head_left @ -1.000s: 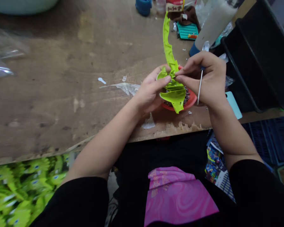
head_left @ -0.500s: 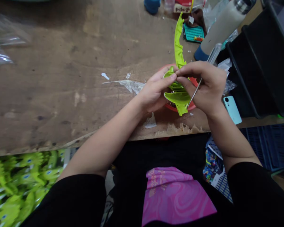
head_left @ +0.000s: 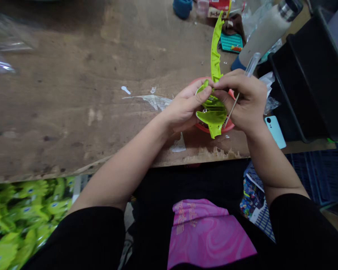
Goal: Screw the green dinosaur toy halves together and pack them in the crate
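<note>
Worn, scuffed wood made up the desk [head_left: 101, 93], its near edge chipped just below the hands. Between both hands sat a lime-green plastic toy part [head_left: 214, 117], held just above a small red dish [head_left: 202, 128]. Its long, curved, toothed arm rose away from the fingers toward the far side of the desk.

The left hand [head_left: 186, 107] was closed on the part's left side, thumb and fingers pressing the broad lower body. The right hand [head_left: 246, 101] met it from the other side, thumb and forefinger pinched together where the arm joins the body. Its other fingers were curled round a screwdriver [head_left: 252, 63]. The clear handle stuck out past the knuckles and the thin shaft ran down across the palm, its tip away from the part.

By my judgement the work was midway: something small was being set or aligned by fingertip, and the screwdriver had not yet been put to the part. What the fingertips pinched was too small to tell.

Just right of the right hand lay a pale blue phone [head_left: 275, 131], with black bins [head_left: 312, 82] beyond it. Past the fingers stood a white bottle [head_left: 266, 32] and a teal tray [head_left: 231, 42]. Well below the left forearm, off the desk, lay a heap of green toys [head_left: 22, 221].
</note>
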